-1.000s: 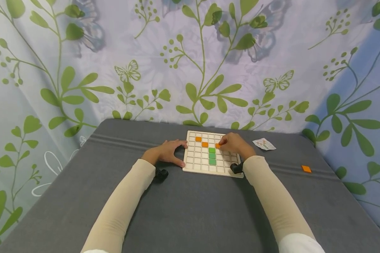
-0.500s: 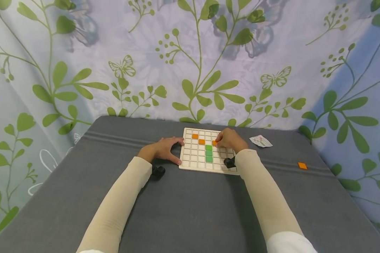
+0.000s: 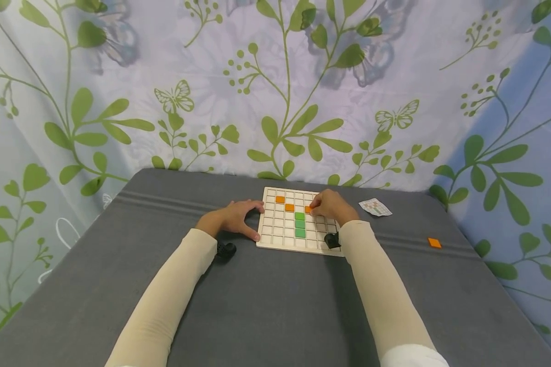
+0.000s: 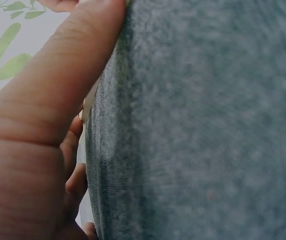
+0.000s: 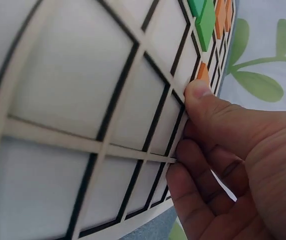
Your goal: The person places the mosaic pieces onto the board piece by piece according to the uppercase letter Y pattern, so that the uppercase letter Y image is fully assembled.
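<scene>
A light wooden grid board (image 3: 275, 232) lies on the table. My left hand (image 3: 233, 218) touches its left edge, thumb near the lower corner and fingers further up. In the left wrist view the thumb (image 4: 62, 75) hides most of the board. My right hand (image 3: 335, 206) pinches an orange tile (image 3: 308, 209) at a cell right of the middle. From the right wrist, the thumb tip covers part of that orange tile (image 5: 203, 73), while other fingers curl against the board. A column of green tiles (image 3: 300, 225) and two more orange tiles (image 3: 289, 208) sit in cells.
A small printed card (image 3: 375, 207) lies on the grey cloth right of the board. Further right is a loose orange tile (image 3: 434, 242). A leaf-patterned curtain (image 3: 239, 102) hangs behind the table. Black wrist cameras (image 3: 226, 251) sit by both wrists.
The head view has shifted, so the scene sits slightly further left. Both hands keep their places at the board, the right fingers still at the same orange tile.
</scene>
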A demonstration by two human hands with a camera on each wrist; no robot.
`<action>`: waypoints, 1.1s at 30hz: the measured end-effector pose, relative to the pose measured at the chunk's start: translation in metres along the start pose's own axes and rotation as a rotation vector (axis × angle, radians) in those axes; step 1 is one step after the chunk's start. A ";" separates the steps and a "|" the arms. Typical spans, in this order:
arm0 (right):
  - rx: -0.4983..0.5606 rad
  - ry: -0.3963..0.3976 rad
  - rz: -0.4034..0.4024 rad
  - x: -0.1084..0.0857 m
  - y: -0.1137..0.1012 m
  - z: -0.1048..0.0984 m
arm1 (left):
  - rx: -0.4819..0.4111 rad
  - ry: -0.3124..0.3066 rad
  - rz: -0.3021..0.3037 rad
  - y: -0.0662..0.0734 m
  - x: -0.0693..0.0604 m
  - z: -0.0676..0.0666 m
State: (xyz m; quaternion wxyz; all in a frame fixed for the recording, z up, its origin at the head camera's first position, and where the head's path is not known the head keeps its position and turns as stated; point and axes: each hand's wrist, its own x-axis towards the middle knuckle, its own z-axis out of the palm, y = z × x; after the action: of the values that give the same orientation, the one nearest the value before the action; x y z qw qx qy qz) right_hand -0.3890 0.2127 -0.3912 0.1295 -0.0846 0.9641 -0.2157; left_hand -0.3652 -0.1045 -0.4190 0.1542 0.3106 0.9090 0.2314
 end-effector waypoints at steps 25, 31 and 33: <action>0.080 0.032 -0.096 -0.010 0.005 0.006 | 0.011 -0.001 -0.029 -0.002 -0.002 0.001; 0.106 0.073 -0.185 -0.017 0.019 0.011 | 0.012 -0.009 -0.019 -0.002 0.000 0.002; 0.131 0.100 -0.206 -0.023 0.026 0.010 | 0.014 -0.006 -0.016 -0.001 0.000 0.001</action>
State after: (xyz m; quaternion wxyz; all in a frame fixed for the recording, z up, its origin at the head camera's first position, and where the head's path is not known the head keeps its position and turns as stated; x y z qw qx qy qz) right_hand -0.3669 0.2372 -0.4061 0.0638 -0.1640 0.9394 -0.2942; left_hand -0.3653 -0.1051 -0.4209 0.1567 0.3051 0.9125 0.2230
